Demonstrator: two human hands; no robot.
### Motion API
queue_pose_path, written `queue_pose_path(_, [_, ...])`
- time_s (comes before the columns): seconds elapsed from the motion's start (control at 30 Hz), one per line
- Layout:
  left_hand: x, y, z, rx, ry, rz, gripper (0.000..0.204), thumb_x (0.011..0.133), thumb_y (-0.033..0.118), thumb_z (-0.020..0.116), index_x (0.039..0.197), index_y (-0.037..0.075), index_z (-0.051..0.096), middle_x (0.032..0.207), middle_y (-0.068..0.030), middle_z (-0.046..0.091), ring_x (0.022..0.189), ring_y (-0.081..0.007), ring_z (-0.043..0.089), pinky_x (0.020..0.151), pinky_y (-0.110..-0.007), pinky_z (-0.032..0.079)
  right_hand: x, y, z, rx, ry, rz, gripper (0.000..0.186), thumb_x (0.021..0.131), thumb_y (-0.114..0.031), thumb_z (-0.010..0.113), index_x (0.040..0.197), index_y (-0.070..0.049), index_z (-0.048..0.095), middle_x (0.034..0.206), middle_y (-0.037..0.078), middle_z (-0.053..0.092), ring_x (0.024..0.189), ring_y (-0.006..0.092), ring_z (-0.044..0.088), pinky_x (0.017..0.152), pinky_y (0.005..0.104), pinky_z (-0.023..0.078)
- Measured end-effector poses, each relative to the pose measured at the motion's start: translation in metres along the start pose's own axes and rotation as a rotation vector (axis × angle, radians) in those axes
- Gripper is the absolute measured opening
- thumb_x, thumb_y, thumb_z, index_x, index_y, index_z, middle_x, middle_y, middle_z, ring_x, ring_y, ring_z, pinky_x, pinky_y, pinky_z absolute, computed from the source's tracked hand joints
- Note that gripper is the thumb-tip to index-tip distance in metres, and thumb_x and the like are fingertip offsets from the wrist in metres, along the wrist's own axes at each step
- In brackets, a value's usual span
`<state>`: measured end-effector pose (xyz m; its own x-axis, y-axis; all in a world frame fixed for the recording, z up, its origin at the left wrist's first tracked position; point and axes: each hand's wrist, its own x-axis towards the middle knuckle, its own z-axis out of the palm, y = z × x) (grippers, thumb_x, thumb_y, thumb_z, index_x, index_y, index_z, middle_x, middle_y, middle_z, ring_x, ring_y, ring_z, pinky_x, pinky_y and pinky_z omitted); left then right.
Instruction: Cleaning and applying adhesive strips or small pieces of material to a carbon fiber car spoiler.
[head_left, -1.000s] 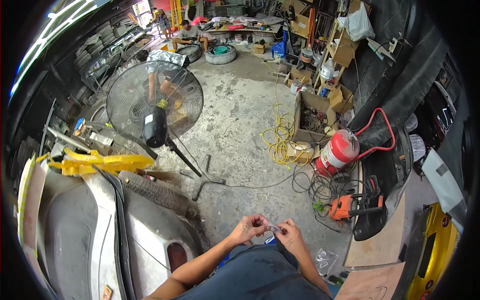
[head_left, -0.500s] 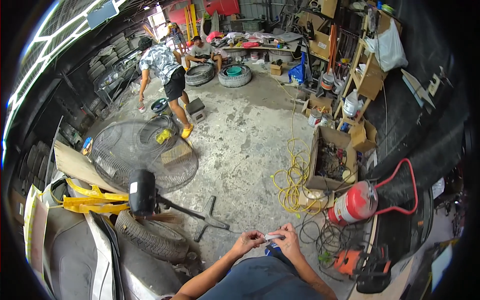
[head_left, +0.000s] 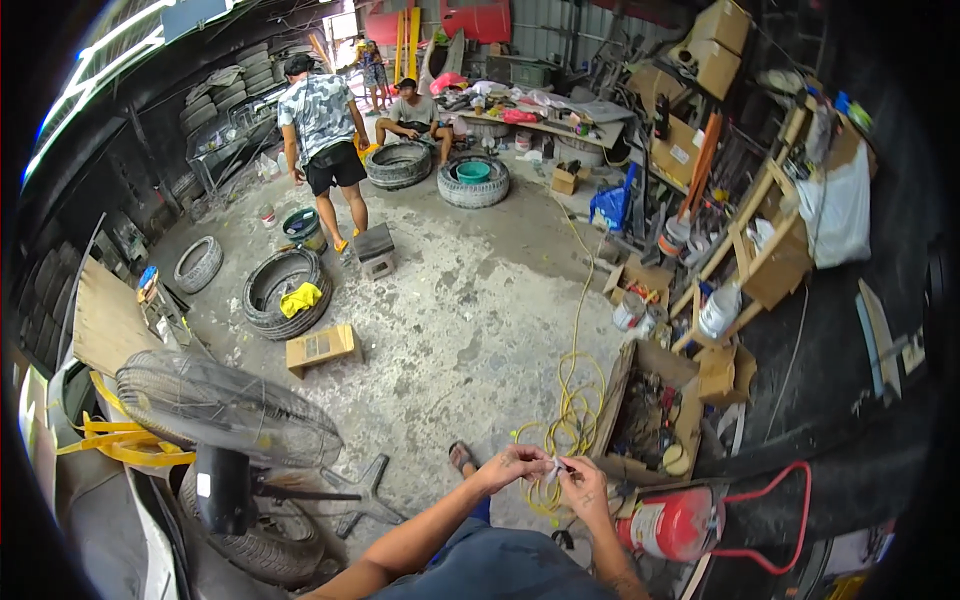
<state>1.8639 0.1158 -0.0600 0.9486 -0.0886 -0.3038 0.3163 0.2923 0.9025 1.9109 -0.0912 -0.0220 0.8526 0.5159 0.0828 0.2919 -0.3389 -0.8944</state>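
In front of my waist, my left hand (head_left: pixel 514 467) and my right hand (head_left: pixel 585 487) are brought together, fingertips almost meeting. Between them is a small white strip-like piece (head_left: pixel 557 466), pinched by the fingers of both; its exact kind is too small to make out. Below my hands shows my dark shirt (head_left: pixel 510 560). One sandalled foot (head_left: pixel 461 457) is on the concrete floor, just left of my left hand. A coil of yellow hose or cable (head_left: pixel 560 400) lies on the floor beyond my fingers.
At left a caged floor fan (head_left: pixel 225 410) stands beside a tyre. A red cylindrical tank (head_left: pixel 675 525) with a tubular handle is close at right, near an open crate (head_left: pixel 640 400) of parts. Further off are a cardboard box (head_left: pixel 323 347), tyres (head_left: pixel 285 290) and a standing person (head_left: pixel 325 135).
My view has turned and shifted forward; the crate and red tank now sit closer to my hands. The person at far left has straightened up from bending. Both hands keep the white piece.
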Motion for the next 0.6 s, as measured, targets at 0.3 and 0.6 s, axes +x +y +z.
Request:
queue_pose_path(0.3, [0.214,0.124,-0.138,0.049,-0.358,0.008,0.020,0.092,0.026,0.078,0.103,0.009,0.075,0.092,0.0026,0.071,0.082,-0.0077,0.064,0.072,-0.025,0.051,0.235,0.032,0.024,0.417,0.246,0.280,0.021,0.093,-0.007,0.077,0.109,0.006,0.070,0.090,0.006,0.072,0.081,0.0114,0.068,0.075,0.0253,0.054])
queue_pose_path(0.6, [0.344,0.021,-0.464,1.033,0.203,-0.056,0.046,0.089,0.043,0.069,0.100,-0.001,0.075,0.099,-0.0219,0.075,0.080,-0.0391,0.073,0.078,-0.048,0.059,0.360,0.256,0.046,0.089,0.021,0.427,0.014,0.083,-0.001,0.070,0.097,0.002,0.068,0.083,0.010,0.069,0.077,0.0209,0.069,0.064,0.0342,0.057])
